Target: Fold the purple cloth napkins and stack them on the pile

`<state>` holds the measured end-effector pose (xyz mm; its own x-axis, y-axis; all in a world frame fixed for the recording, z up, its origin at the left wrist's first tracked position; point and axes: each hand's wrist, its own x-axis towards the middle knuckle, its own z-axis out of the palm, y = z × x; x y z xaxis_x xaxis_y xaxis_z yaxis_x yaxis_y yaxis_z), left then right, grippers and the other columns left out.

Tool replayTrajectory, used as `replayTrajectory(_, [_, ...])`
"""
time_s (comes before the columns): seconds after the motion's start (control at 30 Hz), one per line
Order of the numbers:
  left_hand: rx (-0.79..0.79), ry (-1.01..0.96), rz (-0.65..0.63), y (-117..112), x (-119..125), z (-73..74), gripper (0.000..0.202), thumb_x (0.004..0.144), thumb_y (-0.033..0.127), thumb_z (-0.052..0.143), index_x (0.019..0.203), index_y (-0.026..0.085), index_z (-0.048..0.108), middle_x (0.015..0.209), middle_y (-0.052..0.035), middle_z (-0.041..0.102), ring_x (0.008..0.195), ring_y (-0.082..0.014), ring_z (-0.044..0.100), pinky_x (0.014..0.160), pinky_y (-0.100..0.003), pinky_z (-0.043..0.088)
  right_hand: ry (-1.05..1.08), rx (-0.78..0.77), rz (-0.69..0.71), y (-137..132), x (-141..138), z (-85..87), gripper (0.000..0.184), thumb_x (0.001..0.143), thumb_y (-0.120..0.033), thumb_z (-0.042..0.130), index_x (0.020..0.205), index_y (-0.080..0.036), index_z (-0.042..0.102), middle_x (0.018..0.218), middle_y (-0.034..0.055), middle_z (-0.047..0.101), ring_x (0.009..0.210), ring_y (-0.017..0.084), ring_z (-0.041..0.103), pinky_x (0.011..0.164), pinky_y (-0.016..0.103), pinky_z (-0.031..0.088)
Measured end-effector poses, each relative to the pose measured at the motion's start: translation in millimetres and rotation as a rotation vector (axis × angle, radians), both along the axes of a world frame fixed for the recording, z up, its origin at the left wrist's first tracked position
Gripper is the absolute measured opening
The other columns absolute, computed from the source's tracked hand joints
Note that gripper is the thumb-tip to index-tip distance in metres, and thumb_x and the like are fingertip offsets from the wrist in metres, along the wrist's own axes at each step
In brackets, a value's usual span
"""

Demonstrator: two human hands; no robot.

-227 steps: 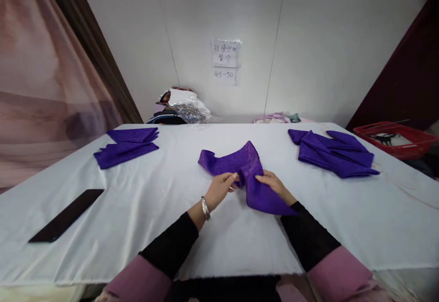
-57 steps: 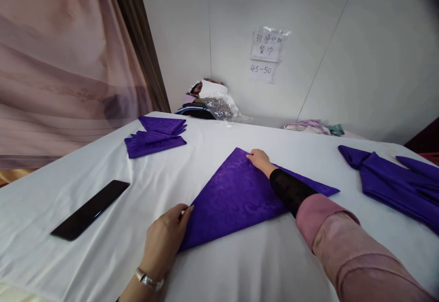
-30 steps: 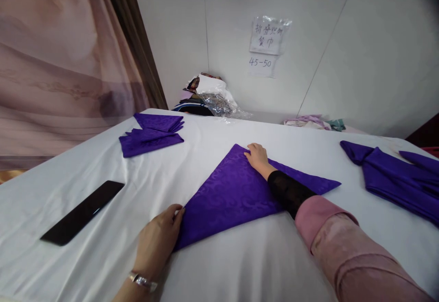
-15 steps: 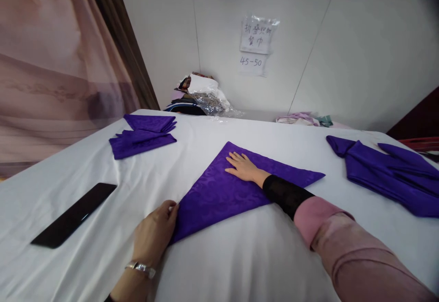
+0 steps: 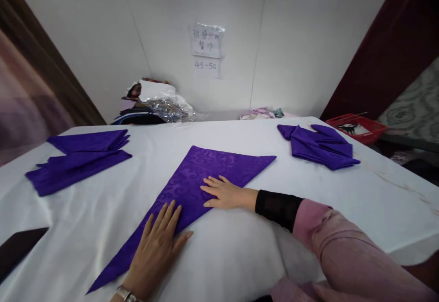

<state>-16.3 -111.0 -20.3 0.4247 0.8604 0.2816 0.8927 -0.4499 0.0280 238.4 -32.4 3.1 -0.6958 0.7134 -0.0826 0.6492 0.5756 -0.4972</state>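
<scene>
A purple patterned napkin (image 5: 206, 162), folded into a triangle, lies flat on the white-covered table. Its long folded side faces me, one point reaching to the lower left and another to the right. My left hand (image 5: 159, 238) rests on the left part of the napkin, fingers stretched out, thumb over the white cloth beyond its near side. Near the middle of the long side, my right hand (image 5: 222, 193) lies flat on the fabric with its fingers spread. Neither hand grips anything.
Folded purple napkins (image 5: 82, 155) lie at the left, and another purple napkin (image 5: 318, 144) at the right. A dark flat object (image 5: 20, 249) is at the left edge. Behind the table are a pile of cloths (image 5: 154, 98) and a red basket (image 5: 360, 128).
My left hand has let go of the napkin's left corner and now lies flat on it. My right hand has slid towards the near side. The view has turned right.
</scene>
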Motion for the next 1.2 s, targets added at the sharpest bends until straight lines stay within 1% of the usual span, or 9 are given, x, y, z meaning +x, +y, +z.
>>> replayTrajectory(0.13, [-0.119,0.023,0.051,7.2,-6.1,-13.9,0.073,0.082,0.060,0.038,0.139,0.014,0.039,0.147,-0.0100,0.036,0.138,-0.0286,0.027,0.114,-0.051,0.019,-0.037,0.050,-0.061,-1.0,28.3,-7.4,0.078,0.087,-0.069,0.028,0.147,-0.019,0.022,0.155,0.0107,0.009,0.143,0.026,0.002,0.113,0.050,-0.003])
replayTrajectory(0.27, [-0.166,0.053,0.074,9.7,-7.7,-13.3,0.074,0.081,0.059,0.038,0.140,0.014,0.037,0.149,-0.0094,0.031,0.139,-0.0286,0.023,0.114,-0.053,0.017,-0.095,0.087,-0.145,4.9,67.2,-7.8,0.075,0.088,-0.068,0.027,0.147,-0.022,0.023,0.155,0.0089,0.009,0.143,0.025,0.002,0.113,0.048,-0.006])
replayTrajectory(0.43, [-0.184,0.090,0.102,9.5,-5.1,-10.3,0.074,0.081,0.058,0.035,0.141,0.014,0.035,0.150,-0.0066,0.028,0.140,-0.0262,0.020,0.115,-0.052,0.016,-0.154,0.119,-0.331,10.0,125.6,-8.7,0.068,0.090,-0.064,0.028,0.146,-0.024,0.028,0.155,0.0076,0.013,0.143,0.025,0.007,0.113,0.049,0.001])
replayTrajectory(0.67, [-0.176,0.104,0.103,11.2,-8.3,-15.8,0.072,0.081,0.055,0.034,0.141,0.015,0.034,0.150,-0.0051,0.028,0.141,-0.0240,0.019,0.116,-0.049,0.015,-0.242,0.180,-0.576,28.2,197.1,-19.0,0.061,0.093,-0.056,0.029,0.145,-0.024,0.029,0.154,0.0073,0.019,0.142,0.024,0.012,0.113,0.048,0.009])
replayTrajectory(0.9, [-0.199,0.100,0.112,11.5,-4.7,-10.3,0.072,0.082,0.055,0.036,0.141,0.014,0.035,0.150,-0.0068,0.029,0.141,-0.0250,0.019,0.116,-0.049,0.015,-0.205,0.157,-0.661,40.7,215.7,-22.6,0.060,0.092,-0.055,0.033,0.143,-0.024,0.033,0.153,0.0063,0.022,0.142,0.024,0.014,0.113,0.050,0.009])
replayTrajectory(0.97, [-0.213,0.106,0.118,11.2,-3.7,-7.3,0.073,0.082,0.055,0.036,0.141,0.014,0.035,0.150,-0.0075,0.029,0.141,-0.0255,0.019,0.116,-0.050,0.015,-0.096,0.151,-0.743,41.2,215.8,-20.7,0.058,0.091,-0.054,0.038,0.141,-0.025,0.037,0.152,0.0059,0.027,0.141,0.022,0.018,0.113,0.046,0.012])
replayTrajectory(1.07, [-0.217,0.099,0.121,10.4,-3.9,-5.2,0.072,0.082,0.055,0.036,0.141,0.014,0.034,0.150,-0.0076,0.028,0.141,-0.0255,0.019,0.116,-0.050,0.015,0.049,0.205,-0.934,38.4,220.6,-16.9,0.054,0.095,-0.049,0.029,0.141,-0.023,0.038,0.150,0.0070,0.032,0.138,0.019,0.026,0.111,0.038,0.023])
replayTrajectory(1.13, [-0.210,0.083,0.118,10.2,-4.8,-5.6,0.071,0.082,0.055,0.037,0.141,0.016,0.035,0.150,-0.0071,0.029,0.141,-0.0249,0.020,0.116,-0.049,0.016,0.074,0.244,-1.021,34.3,227.4,-15.8,0.051,0.097,-0.043,0.023,0.139,-0.020,0.041,0.146,0.0094,0.038,0.134,0.018,0.035,0.108,0.036,0.029])
replayTrajectory(1.2, [-0.194,0.061,0.120,10.5,-5.6,-6.7,0.068,0.083,0.053,0.037,0.141,0.017,0.035,0.150,-0.0065,0.031,0.140,-0.0239,0.021,0.116,-0.048,0.017,0.080,0.253,-1.075,29.9,234.6,-16.6,0.047,0.096,-0.037,0.027,0.134,-0.018,0.048,0.138,0.0102,0.049,0.128,0.019,0.044,0.105,0.037,0.034])
